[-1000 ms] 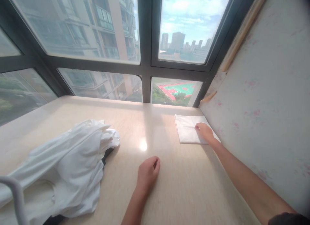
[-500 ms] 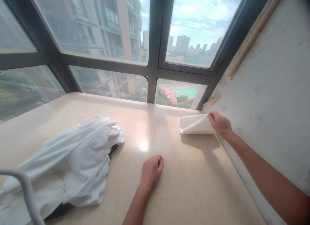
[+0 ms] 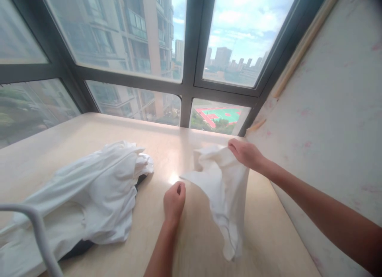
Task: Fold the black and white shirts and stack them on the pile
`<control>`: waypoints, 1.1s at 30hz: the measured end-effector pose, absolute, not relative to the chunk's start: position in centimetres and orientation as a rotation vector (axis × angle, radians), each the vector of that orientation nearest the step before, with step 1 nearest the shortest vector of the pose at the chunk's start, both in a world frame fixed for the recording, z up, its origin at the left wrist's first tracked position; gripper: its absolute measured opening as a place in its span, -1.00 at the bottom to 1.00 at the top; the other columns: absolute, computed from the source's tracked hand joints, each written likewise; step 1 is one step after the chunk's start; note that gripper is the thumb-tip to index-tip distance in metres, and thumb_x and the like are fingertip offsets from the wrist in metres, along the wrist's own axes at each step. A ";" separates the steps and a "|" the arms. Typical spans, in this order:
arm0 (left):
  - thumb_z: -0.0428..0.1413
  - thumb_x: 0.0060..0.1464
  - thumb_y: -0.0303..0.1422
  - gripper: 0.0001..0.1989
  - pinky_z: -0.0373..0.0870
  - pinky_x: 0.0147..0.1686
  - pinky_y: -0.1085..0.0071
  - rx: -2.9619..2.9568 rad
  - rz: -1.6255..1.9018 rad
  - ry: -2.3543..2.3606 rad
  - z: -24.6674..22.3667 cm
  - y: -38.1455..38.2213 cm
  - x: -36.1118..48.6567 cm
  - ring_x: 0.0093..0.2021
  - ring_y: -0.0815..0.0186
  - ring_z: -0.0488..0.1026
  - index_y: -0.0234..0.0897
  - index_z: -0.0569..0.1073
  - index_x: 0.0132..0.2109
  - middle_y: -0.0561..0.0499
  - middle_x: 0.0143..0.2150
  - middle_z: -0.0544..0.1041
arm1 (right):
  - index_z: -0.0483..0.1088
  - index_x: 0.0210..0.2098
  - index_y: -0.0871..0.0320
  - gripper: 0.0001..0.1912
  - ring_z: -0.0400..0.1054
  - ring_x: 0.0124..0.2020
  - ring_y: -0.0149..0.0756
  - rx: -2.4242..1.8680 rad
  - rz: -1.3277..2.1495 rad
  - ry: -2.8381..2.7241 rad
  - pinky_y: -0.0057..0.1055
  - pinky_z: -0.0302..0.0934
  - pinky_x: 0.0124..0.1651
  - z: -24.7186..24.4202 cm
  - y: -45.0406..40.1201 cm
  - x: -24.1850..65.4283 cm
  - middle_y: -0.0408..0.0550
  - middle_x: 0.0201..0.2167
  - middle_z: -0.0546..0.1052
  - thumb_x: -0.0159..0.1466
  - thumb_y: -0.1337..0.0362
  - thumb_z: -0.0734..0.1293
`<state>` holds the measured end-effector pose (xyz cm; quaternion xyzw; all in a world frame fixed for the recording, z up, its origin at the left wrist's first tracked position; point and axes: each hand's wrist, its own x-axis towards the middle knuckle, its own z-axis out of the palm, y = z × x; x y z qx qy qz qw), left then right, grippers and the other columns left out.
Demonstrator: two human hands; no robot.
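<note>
My right hand pinches the upper edge of a thin white cloth and holds it up over the countertop. The cloth hangs loosely in folds, and its low end droops toward the front. One pointed corner of it sticks out to the left, just beyond my left hand. That hand is curled closed low over the surface, and I see nothing between its fingers. Left of it lies a rumpled pile of white clothing, with something dark showing from under its edge.
Everything lies on a pale, glossy countertop in a window bay. Dark window frames border its back, and a flowered wall rises along the right side. A grey curved tube cuts across the lower left corner.
The white cloth, folded flat half a second ago, has opened out and hangs down. My right hand has moved left with it. My left hand has shifted slightly left and away from me.
</note>
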<state>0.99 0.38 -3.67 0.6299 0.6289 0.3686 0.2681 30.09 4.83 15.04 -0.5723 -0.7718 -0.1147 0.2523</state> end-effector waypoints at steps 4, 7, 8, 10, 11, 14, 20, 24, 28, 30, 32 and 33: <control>-0.06 0.19 -0.19 -0.70 0.25 -0.35 0.44 1.529 1.089 1.752 -3.7 0.7 0.0 -0.37 0.30 0.44 -0.22 0.50 -0.32 0.06 -0.42 0.54 | 0.38 -0.24 0.12 -0.75 0.40 -0.43 -0.33 -1.449 -0.395 -1.982 -0.46 0.19 -0.36 18.1 3.2 28.8 -0.11 -0.41 0.52 0.43 0.14 0.16; -0.05 0.18 -0.17 -0.69 0.27 -0.33 0.43 1.485 1.116 1.736 -3.8 0.8 0.1 -0.39 0.30 0.46 -0.22 0.51 -0.32 0.07 -0.46 0.53 | 0.37 -0.24 0.10 -0.75 0.41 -0.43 -0.34 -1.389 -0.438 -1.903 -0.46 0.19 -0.36 21.2 1.4 28.2 -0.12 -0.40 0.52 0.41 0.09 0.18; -0.04 0.18 -0.16 -0.69 0.27 -0.33 0.42 1.483 1.121 1.723 -3.8 0.9 0.2 -0.39 0.30 0.46 -0.22 0.50 -0.33 0.08 -0.46 0.53 | 0.37 -0.24 0.10 -0.74 0.40 -0.45 -0.34 -1.383 -0.442 -1.871 -0.46 0.19 -0.36 21.6 0.9 27.9 -0.13 -0.42 0.52 0.41 0.07 0.18; -0.04 0.17 -0.15 -0.69 0.27 -0.34 0.42 1.488 1.130 1.699 -3.8 0.8 0.3 -0.40 0.30 0.46 -0.21 0.50 -0.34 0.08 -0.48 0.53 | 0.36 -0.24 0.09 -0.72 0.36 -0.50 -0.34 -1.387 -0.429 -1.800 -0.46 0.17 -0.40 20.7 -0.1 27.2 -0.14 -0.49 0.48 0.41 0.05 0.17; -0.04 0.17 -0.15 -0.69 0.27 -0.34 0.42 1.492 1.132 1.690 -3.8 0.8 0.4 -0.40 0.30 0.46 -0.21 0.50 -0.34 0.09 -0.48 0.53 | 0.36 -0.26 0.09 -0.70 0.33 -0.54 -0.34 -1.403 -0.394 -1.793 -0.46 0.15 -0.42 19.6 -0.5 26.9 -0.16 -0.53 0.46 0.42 0.04 0.15; -0.03 0.17 -0.15 -0.69 0.27 -0.35 0.42 1.514 1.137 1.672 -3.8 0.7 0.4 -0.41 0.29 0.47 -0.20 0.50 -0.33 0.09 -0.48 0.53 | 0.39 -0.34 0.05 -0.62 0.23 -0.63 -0.35 -1.499 -0.097 -1.962 -0.45 0.05 -0.51 14.4 -1.4 26.3 -0.20 -0.65 0.38 0.41 -0.01 0.12; -0.07 0.20 -0.14 -0.66 0.30 -0.34 0.40 1.567 1.170 1.661 -3.5 0.4 0.4 -0.39 0.27 0.46 -0.22 0.50 -0.29 0.04 -0.43 0.54 | 0.45 -0.44 0.09 -0.51 0.35 -0.50 -0.30 -1.573 0.493 -1.875 -0.43 0.20 -0.42 7.2 -3.9 30.9 -0.12 -0.57 0.49 0.36 -0.10 0.14; -0.13 0.25 -0.12 -0.61 0.37 -0.25 0.36 1.645 1.194 1.604 -2.0 -0.4 1.5 -0.30 0.24 0.49 -0.24 0.49 -0.13 -0.05 -0.26 0.58 | 0.40 -0.54 0.11 -0.48 0.37 -0.48 -0.28 -1.803 0.412 -1.401 -0.40 0.26 -0.36 3.1 -7.1 37.0 -0.08 -0.55 0.51 0.31 -0.13 0.16; -0.06 0.23 0.02 -0.41 0.40 -0.23 0.30 1.881 1.012 1.499 1.4 -2.2 6.0 -0.26 0.21 0.50 -0.24 0.27 0.26 -0.07 -0.15 0.56 | 0.40 -0.53 0.11 -0.47 0.40 -0.50 -0.21 -2.002 0.349 -1.015 -0.35 0.26 -0.37 -2.9 -10.5 40.4 -0.05 -0.58 0.52 0.24 -0.20 0.18; 0.09 0.10 0.09 -0.17 0.40 -0.15 0.21 2.083 0.887 1.459 2.8 -3.1 9.4 -0.15 0.08 0.50 -0.25 0.12 0.37 -0.15 -0.07 0.53 | 0.40 -0.50 0.12 -0.46 0.42 -0.50 -0.18 -2.033 0.330 -0.930 -0.33 0.25 -0.38 -5.1 -11.6 40.7 -0.03 -0.57 0.53 0.24 -0.20 0.17; 0.23 0.00 0.00 -0.18 0.37 -0.08 0.11 2.198 0.808 1.426 3.3 -3.4 12.7 -0.06 -0.06 0.47 -0.28 0.23 0.32 -0.24 -0.03 0.50 | 0.38 -0.52 0.11 -0.47 0.40 -0.51 -0.19 -2.052 0.297 -0.986 -0.33 0.21 -0.38 -6.4 -12.0 40.5 -0.05 -0.58 0.51 0.26 -0.19 0.14; 0.25 0.01 -0.13 -0.34 0.37 -0.07 0.09 2.207 0.786 1.403 3.1 -3.3 14.0 -0.06 -0.07 0.46 -0.29 0.36 0.22 -0.26 -0.06 0.50 | 0.36 -0.53 0.10 -0.47 0.39 -0.50 -0.19 -2.061 0.288 -1.039 -0.33 0.20 -0.37 -6.6 -12.0 40.4 -0.06 -0.58 0.51 0.27 -0.18 0.13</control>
